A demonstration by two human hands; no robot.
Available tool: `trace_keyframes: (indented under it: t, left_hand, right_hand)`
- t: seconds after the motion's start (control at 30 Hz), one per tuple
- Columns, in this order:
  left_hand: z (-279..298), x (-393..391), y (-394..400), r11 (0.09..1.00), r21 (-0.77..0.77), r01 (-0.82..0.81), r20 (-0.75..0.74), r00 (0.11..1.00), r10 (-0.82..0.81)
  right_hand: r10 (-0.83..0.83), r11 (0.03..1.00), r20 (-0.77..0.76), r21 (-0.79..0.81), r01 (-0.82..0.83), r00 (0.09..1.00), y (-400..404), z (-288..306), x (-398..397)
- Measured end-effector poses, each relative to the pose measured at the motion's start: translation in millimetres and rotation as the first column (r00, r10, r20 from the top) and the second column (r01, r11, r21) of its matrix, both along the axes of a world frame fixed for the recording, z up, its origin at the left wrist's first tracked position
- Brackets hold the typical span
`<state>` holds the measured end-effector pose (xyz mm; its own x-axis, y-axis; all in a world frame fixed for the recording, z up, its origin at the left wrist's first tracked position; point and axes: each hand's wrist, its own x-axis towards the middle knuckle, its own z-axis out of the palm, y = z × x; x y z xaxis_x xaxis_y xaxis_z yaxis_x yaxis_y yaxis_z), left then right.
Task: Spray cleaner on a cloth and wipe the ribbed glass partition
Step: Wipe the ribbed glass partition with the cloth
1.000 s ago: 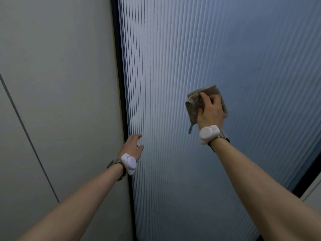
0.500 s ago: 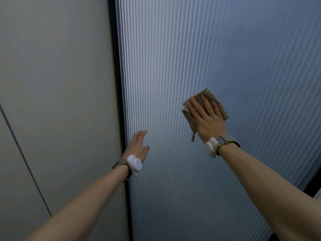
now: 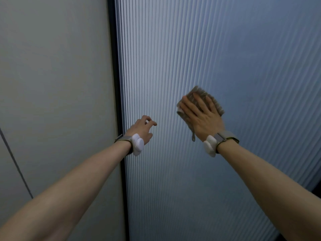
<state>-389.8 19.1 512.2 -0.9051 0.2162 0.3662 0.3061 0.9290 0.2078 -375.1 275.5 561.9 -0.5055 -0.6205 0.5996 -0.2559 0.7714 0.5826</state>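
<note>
from the head camera, looking up along the surface, the ribbed glass partition (image 3: 217, 49) fills the middle and right of the frame, its fine vertical ridges running from bottom to top and glowing pale blue-grey. the right hand (image 3: 202, 117) lies flat against the glass with fingers spread and extended, pressing a folded grey-brown cloth (image 3: 199, 94) against the ribs; the cloth shows above and to the left of the fingers, and a small loop of it hangs down beside the wrist. its edges look slightly blurred. the left hand (image 3: 143, 127) is lower and to the left, near the dark frame strip (image 3: 115, 84) at the glass's left edge, fingers loosely curled and parted, holding nothing; whether its fingertips touch the glass cannot be told. each wrist carries a strap with a white device (image 3: 138, 144). left of the frame strip stands a plain pale wall panel (image 3: 52, 84) crossed by a thin dark seam.
</note>
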Motion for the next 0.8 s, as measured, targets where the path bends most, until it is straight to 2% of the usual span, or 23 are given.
trace_keyframes:
  t: [0.13, 0.23, 0.3, 0.4, 0.5, 0.63, 0.7, 0.8]
  left_hand:
    - [6.9, 3.1, -9.2, 0.996, -0.089, 0.006, 0.016, 1.000, -0.004]
    - [8.3, 6.6, -16.7, 0.988, -0.152, 0.028, 0.066, 0.998, -0.018]
    - [9.6, 7.8, -22.2, 0.986, -0.161, 0.034, 0.094, 0.995, -0.019]
    - [11.8, 6.4, -25.2, 0.986, -0.163, 0.039, 0.098, 0.995, -0.023]
    - [15.2, 3.4, -27.3, 0.981, -0.183, 0.058, 0.104, 0.994, -0.039]
    - [11.7, -0.2, -28.9, 0.974, -0.209, 0.084, 0.135, 0.989, -0.056]
    - [3.6, -2.0, -32.2, 0.973, -0.211, 0.091, 0.151, 0.987, -0.060]
    - [-13.9, -2.2, -37.4, 0.971, -0.219, 0.092, 0.173, 0.983, -0.054]
  right_hand:
    - [-0.039, 0.972, 0.192, 0.235, -0.007, 0.981, -4.3, -47.2, 2.4]
    - [0.027, 0.949, 0.191, 0.304, -0.085, 0.981, -3.3, -43.8, 6.3]
    - [0.085, 0.957, 0.088, 0.271, -0.106, 0.993, -8.9, -24.2, 3.5]
    - [0.071, 0.988, 0.004, 0.140, -0.071, 0.997, -21.1, 7.9, -4.6]
    - [0.005, 0.997, -0.013, 0.079, -0.004, 1.000, -34.3, 19.7, -11.1]
    - [0.074, 0.993, -0.013, 0.098, -0.072, 0.997, -36.0, 3.8, -16.5]
    - [0.059, 0.985, 0.068, 0.157, -0.069, 0.996, -38.6, -18.9, -17.4]
    - [0.002, 0.959, 0.270, 0.271, -0.078, 0.963, -43.4, -79.6, -14.2]
